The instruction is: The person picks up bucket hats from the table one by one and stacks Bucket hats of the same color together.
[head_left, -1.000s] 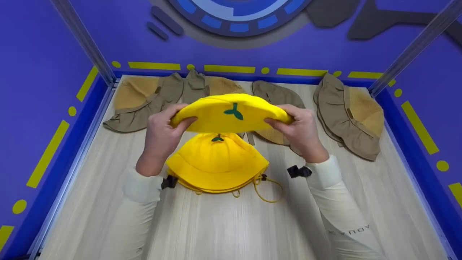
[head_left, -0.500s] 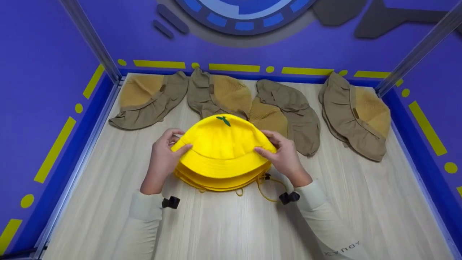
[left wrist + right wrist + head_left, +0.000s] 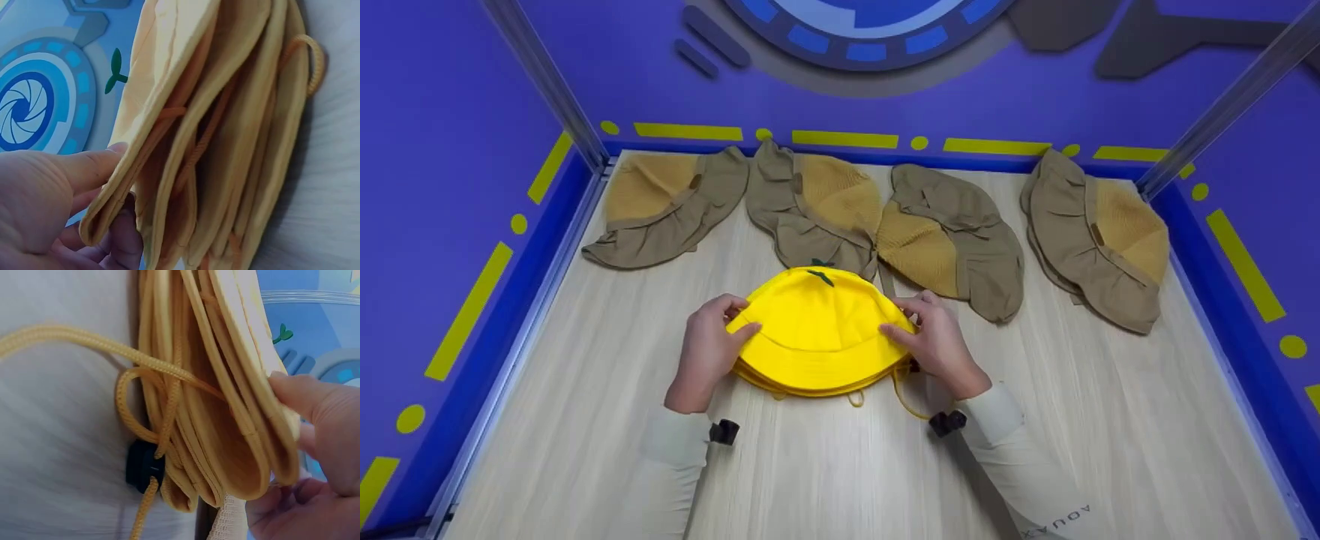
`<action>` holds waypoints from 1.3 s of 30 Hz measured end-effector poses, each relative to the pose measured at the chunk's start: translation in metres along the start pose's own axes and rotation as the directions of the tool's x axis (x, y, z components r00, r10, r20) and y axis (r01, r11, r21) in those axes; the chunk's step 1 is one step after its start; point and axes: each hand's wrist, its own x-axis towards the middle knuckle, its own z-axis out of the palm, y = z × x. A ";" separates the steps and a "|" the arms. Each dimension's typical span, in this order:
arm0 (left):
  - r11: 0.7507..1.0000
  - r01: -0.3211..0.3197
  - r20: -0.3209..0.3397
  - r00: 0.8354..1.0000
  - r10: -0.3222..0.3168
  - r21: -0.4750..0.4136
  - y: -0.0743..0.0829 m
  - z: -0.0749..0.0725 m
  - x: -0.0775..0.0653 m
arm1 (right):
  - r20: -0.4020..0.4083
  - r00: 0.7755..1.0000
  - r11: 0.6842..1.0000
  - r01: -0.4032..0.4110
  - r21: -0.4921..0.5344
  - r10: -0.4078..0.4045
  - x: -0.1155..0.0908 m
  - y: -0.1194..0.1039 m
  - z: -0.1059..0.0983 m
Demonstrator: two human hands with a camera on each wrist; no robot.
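Yellow hat (image 3: 821, 322), pinched at both ends of its brim.
My left grip (image 3: 709, 346) and right grip (image 3: 937, 339) are each closed, thumb on top and fingers beneath, holding it directly over more yellow brims (image 3: 242, 124) piled on the tabletop (image 3: 825, 472). Near my right grip hangs a black toggle (image 3: 145, 466) on a yellow cord (image 3: 90, 333); brown-and-tan hats (image 3: 840, 195) lie behind.
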 end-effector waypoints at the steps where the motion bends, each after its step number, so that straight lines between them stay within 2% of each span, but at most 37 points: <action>1: 1.000 -0.010 0.000 1.000 0.010 0.017 -0.001 0.002 0.000 | 0.000 1.000 1.000 -0.006 -0.005 0.006 0.000 0.001 0.001; 7: 0.994 -0.047 0.007 0.999 0.047 0.095 -0.008 0.010 0.000 | 0.018 0.999 0.999 -0.034 -0.027 0.035 0.000 0.007 0.004; 12: 0.984 -0.061 0.000 0.998 0.062 0.165 -0.006 0.013 -0.001 | 0.023 0.999 0.999 -0.029 -0.027 0.030 0.001 0.006 0.003; 15: 0.963 -0.086 -0.025 0.995 0.096 0.257 0.002 0.015 -0.002 | 0.019 0.999 0.999 -0.028 -0.028 0.029 0.001 0.005 0.002; 17: 0.937 -0.132 -0.042 0.987 0.153 0.323 0.010 0.017 -0.003 | 0.020 0.999 0.999 -0.024 -0.029 0.024 0.002 0.005 0.002; 19: 0.905 -0.214 -0.037 0.969 0.244 0.369 0.019 0.020 -0.004 | 0.027 1.000 0.999 -0.013 -0.031 0.014 0.002 0.005 0.001; 21: 0.864 -0.318 0.008 0.940 0.342 0.391 0.029 0.026 -0.005 | 0.037 0.999 1.000 -0.010 -0.028 0.011 0.002 0.005 0.000; 24: 0.790 -0.481 0.127 0.873 0.471 0.381 0.043 0.039 -0.007 | 0.056 0.998 1.000 -0.022 -0.012 0.023 0.002 0.005 -0.002; 26: 0.739 -0.557 0.209 0.829 0.518 0.379 0.052 0.050 -0.007 | 0.058 0.998 0.999 -0.031 0.015 0.030 0.002 0.004 -0.004; 27: 0.716 -0.582 0.243 0.813 0.530 0.385 0.056 0.055 -0.007 | 0.054 0.998 0.999 -0.029 0.031 0.028 0.002 0.004 -0.004; 29: 0.681 -0.603 0.296 0.797 0.526 0.415 0.063 0.066 -0.005 | 0.040 0.999 0.998 -0.022 0.055 0.020 0.002 0.003 -0.005; 31: 0.653 -0.606 0.330 0.795 0.508 0.454 0.067 0.076 -0.003 | 0.024 1.000 0.997 -0.017 0.073 0.015 0.001 0.002 -0.006; 33: 0.638 -0.592 0.347 0.806 0.480 0.493 0.068 0.085 -0.002 | 0.018 1.000 0.996 -0.019 0.081 0.018 0.000 0.002 -0.007; 39: 0.633 -0.526 0.347 0.850 0.396 0.567 0.058 0.106 -0.004 | 0.016 1.000 0.997 -0.016 0.075 0.015 0.002 0.003 -0.008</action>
